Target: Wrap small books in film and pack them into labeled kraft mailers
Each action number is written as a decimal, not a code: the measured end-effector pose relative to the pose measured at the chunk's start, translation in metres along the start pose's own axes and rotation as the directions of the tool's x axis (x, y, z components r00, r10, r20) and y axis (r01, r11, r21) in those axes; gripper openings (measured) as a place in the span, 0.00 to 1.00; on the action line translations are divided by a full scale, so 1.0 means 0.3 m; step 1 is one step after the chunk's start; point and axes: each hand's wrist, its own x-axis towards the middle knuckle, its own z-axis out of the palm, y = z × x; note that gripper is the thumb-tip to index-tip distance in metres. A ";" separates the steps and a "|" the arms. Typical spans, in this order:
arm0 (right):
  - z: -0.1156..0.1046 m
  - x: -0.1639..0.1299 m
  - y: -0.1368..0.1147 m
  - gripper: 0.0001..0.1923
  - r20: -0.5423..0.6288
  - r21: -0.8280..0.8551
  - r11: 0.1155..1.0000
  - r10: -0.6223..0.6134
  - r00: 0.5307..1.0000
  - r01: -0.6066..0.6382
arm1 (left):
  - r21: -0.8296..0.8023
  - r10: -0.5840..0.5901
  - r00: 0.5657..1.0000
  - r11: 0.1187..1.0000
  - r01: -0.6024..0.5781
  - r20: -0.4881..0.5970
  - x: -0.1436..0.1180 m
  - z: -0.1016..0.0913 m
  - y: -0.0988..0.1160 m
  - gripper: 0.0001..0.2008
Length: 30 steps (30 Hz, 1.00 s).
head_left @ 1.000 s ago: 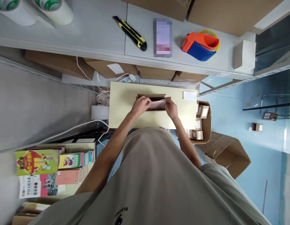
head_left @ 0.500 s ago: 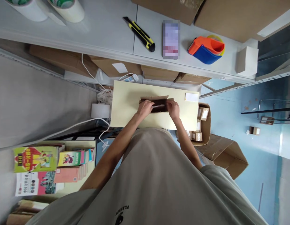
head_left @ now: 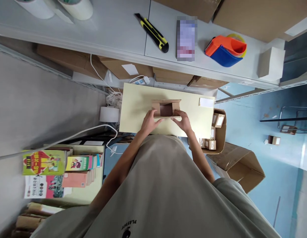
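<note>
Bare tabletop [head_left: 136, 105] flanks the small open box [head_left: 166, 108] — a white label [head_left: 206, 102] lies well right.

We count two hands: left hand [head_left: 149, 121], right hand [head_left: 184, 121]. One open small box [head_left: 165, 108] on one pale table [head_left: 136, 109]. On shelf [head_left: 113, 29]: two tape rolls [head_left: 76, 6], one knife [head_left: 152, 32], one tape dispenser [head_left: 225, 50], one white box [head_left: 270, 63]. One white roll [head_left: 109, 114] beside table. One carton [head_left: 219, 130] holding several small boxes, exact number unclear. One book stack [head_left: 61, 172], count unclear.
</note>
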 end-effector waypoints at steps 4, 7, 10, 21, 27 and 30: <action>0.015 0.002 0.033 0.19 -0.010 -0.057 0.998 0.013 1.000 -0.013 | 0.045 0.039 0.998 0.998 -0.042 0.057 0.012 -0.010 -0.011 0.07; 0.020 0.021 0.074 0.21 -0.063 -0.036 0.996 0.082 0.995 -0.084 | 0.033 -0.024 1.000 0.999 0.024 0.012 0.035 -0.009 -0.033 0.07; 0.030 0.054 0.092 0.26 -0.097 -0.079 0.976 0.194 0.976 -0.202 | 0.007 -0.060 0.992 0.998 0.061 -0.107 0.073 0.005 -0.054 0.25; -0.006 0.067 0.037 0.25 -0.098 -0.206 0.974 0.077 0.992 -0.096 | -0.046 -0.031 0.999 0.999 0.030 -0.037 0.092 0.020 -0.067 0.19; -0.015 0.062 0.094 0.21 -0.048 0.038 0.989 0.143 0.989 -0.141 | -0.095 -0.068 0.994 0.994 0.059 -0.087 0.095 0.043 -0.071 0.20; -0.010 0.065 0.118 0.24 -0.078 0.102 0.981 0.170 0.982 -0.162 | -0.158 -0.080 0.994 0.985 0.067 -0.078 0.115 0.031 -0.088 0.19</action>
